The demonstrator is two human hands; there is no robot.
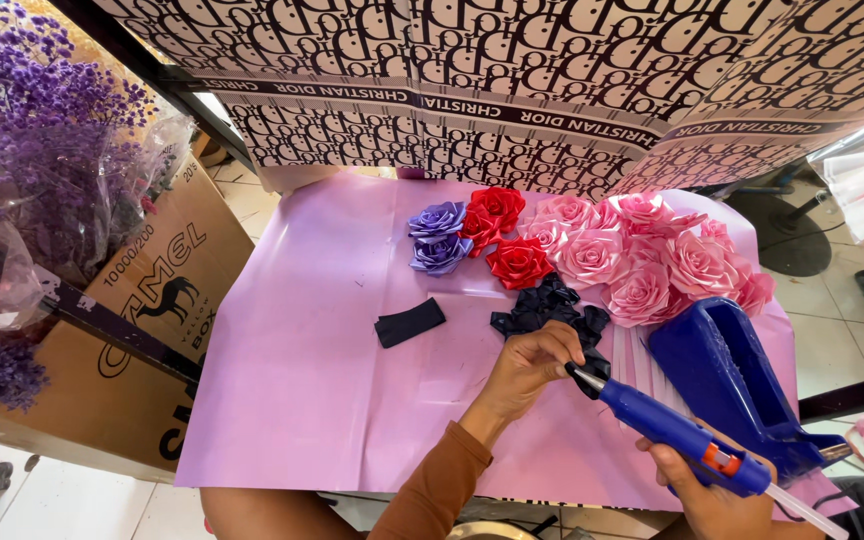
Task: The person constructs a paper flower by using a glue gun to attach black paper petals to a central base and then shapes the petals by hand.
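You are working on a smooth, faintly glossy lilac paper sheet (302, 370). Your right hand (707, 495) is gripping a blue plastic glue gun (677, 435); your left hand (532, 365) is pinching a satiny black ribbon rose (552, 310). Pink ribbon roses (642, 255) are gleaming beside matt brown cardboard boxes (142, 330).
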